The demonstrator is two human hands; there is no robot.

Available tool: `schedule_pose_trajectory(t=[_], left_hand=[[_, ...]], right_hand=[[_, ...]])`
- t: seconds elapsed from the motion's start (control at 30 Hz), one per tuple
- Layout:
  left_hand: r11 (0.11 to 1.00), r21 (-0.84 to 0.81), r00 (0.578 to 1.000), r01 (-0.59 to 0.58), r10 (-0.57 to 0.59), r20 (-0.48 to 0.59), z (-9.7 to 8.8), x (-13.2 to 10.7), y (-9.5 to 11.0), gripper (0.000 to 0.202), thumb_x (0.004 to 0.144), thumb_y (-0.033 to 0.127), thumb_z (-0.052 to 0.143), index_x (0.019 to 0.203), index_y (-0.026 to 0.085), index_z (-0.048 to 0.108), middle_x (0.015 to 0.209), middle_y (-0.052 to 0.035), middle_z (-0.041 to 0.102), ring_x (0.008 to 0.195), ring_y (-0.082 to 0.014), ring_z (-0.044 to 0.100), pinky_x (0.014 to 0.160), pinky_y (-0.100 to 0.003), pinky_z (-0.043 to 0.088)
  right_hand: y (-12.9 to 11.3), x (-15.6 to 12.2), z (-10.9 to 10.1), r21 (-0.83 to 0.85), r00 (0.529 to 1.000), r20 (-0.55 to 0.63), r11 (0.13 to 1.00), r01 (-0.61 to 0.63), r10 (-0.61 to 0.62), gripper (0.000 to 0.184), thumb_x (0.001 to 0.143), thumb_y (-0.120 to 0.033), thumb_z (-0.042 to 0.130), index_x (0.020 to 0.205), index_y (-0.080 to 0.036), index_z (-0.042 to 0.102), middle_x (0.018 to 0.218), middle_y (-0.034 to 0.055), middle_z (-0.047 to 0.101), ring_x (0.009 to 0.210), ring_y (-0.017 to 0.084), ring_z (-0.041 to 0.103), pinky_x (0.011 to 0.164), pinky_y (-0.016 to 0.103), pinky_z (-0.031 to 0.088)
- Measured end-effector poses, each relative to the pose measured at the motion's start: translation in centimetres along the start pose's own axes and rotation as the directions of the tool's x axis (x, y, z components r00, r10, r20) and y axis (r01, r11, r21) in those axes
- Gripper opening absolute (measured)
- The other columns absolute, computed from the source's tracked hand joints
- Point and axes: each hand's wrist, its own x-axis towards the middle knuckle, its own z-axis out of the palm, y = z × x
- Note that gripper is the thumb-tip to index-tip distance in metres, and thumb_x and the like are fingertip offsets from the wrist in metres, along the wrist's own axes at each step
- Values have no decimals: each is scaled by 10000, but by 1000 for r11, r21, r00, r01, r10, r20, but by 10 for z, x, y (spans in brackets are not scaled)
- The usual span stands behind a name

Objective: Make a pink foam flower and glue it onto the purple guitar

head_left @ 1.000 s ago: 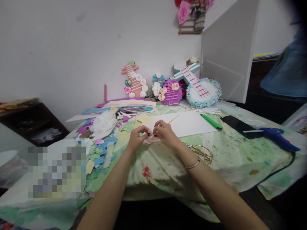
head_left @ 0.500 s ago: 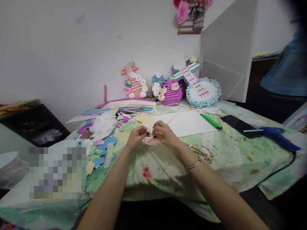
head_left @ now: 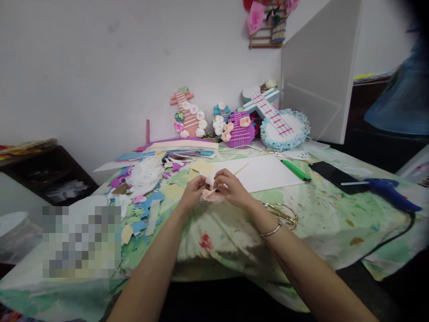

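Between my hands is a small pale-pink paper flower (head_left: 213,196), its edges ruffled. My left hand (head_left: 194,191) pinches it from the left with thumb and fingers. From the right, my right hand (head_left: 231,188) grips the same flower, fingertips close to those of the left; a bangle circles that wrist. Parts of the flower are hidden behind the fingers. Just beyond the hands lies a white sheet (head_left: 268,174) with a thin stick (head_left: 241,168) on it. Gold-handled scissors (head_left: 284,213) rest beside my right forearm, partly covered by it.
Paper scraps (head_left: 147,210) and a heap of white string (head_left: 145,172) lie to the left. A green marker (head_left: 295,170), a black phone (head_left: 335,176) and a blue glue gun (head_left: 390,192) with its cord are at the right. Decorated paper instruments (head_left: 239,129) lean against the wall.
Both hands stay on the flower with barely any shift of the fingers. The whole view has moved very slightly.
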Motion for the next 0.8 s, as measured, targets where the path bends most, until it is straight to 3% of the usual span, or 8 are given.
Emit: schedule_pose_trajectory(t=[0.3,0.8], left_hand=[[999,-10,999,41,-41,-4,1,-1,1,228,538,116,672,729,148,552,629,41,573,567,-82,508,545,-191,391],[998,-13,998,53,-53,28,2,-1,2,218,536,102,651,720,147,543,645,39,555,589,-80,499,558,-188,375]], right_hand=[[2,0,2,-9,1000,-10,1000,1,-2,82,743,-117,583,782,-188,568,964,59,471,915,172,509,787,320,447],[3,-1,3,7,1000,-2,1000,-5,5,102,724,-126,604,793,-189,564,977,59,456,935,174,486,779,311,452]])
